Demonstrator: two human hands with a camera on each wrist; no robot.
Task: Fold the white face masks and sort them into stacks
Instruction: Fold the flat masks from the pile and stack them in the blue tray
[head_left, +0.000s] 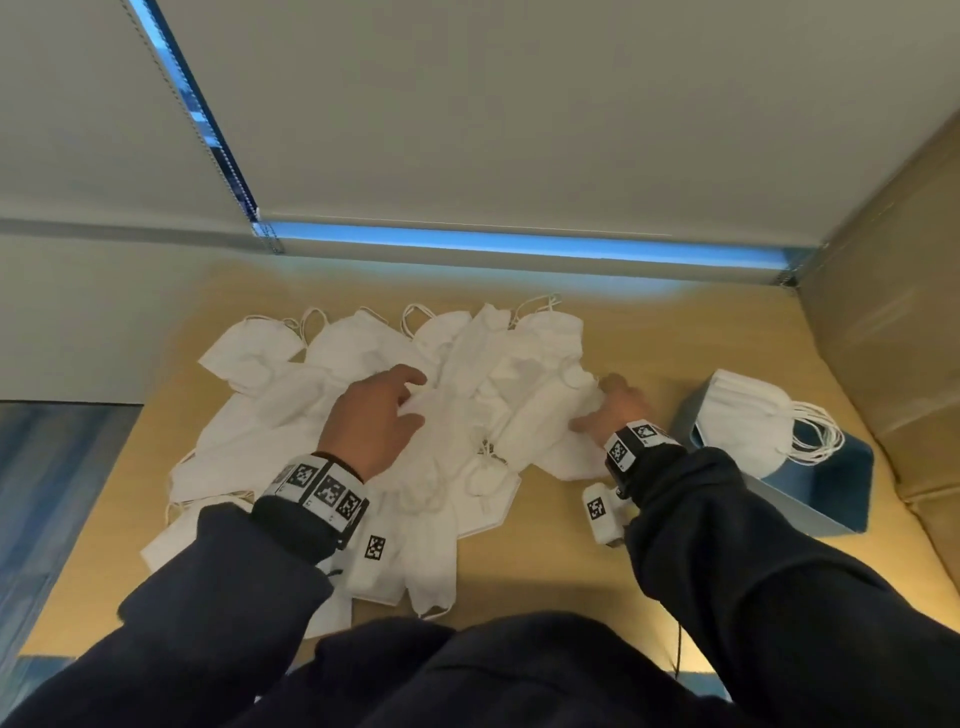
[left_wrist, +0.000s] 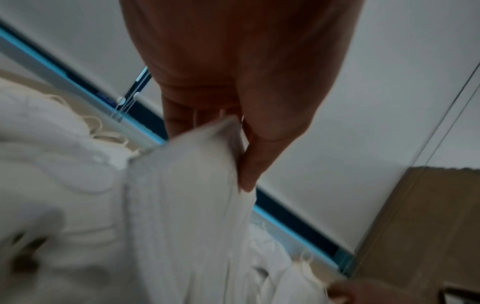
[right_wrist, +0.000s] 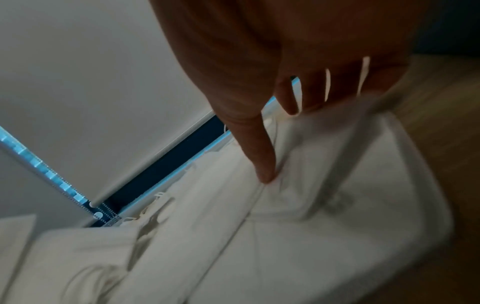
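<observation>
A loose pile of white face masks (head_left: 363, 415) with ear loops is spread over the wooden table (head_left: 545, 561). My left hand (head_left: 410, 400) lies on the middle of the pile. In the left wrist view, this left hand (left_wrist: 244, 152) pinches the edge of one white mask (left_wrist: 182, 195) between thumb and fingers. My right hand (head_left: 597, 410) is at the pile's right edge. In the right wrist view, the right hand (right_wrist: 279, 144) has its thumb pressed onto a white mask (right_wrist: 298, 205) and its fingers curled behind the edge. Folded masks (head_left: 743, 415) stand stacked in a blue box (head_left: 831, 483).
The blue box stands at the table's right side, beside a large cardboard box (head_left: 893, 312). A window with lowered blinds (head_left: 467, 130) runs along the back. The table's left edge (head_left: 119, 467) drops to blue floor. Bare wood lies in front of the pile.
</observation>
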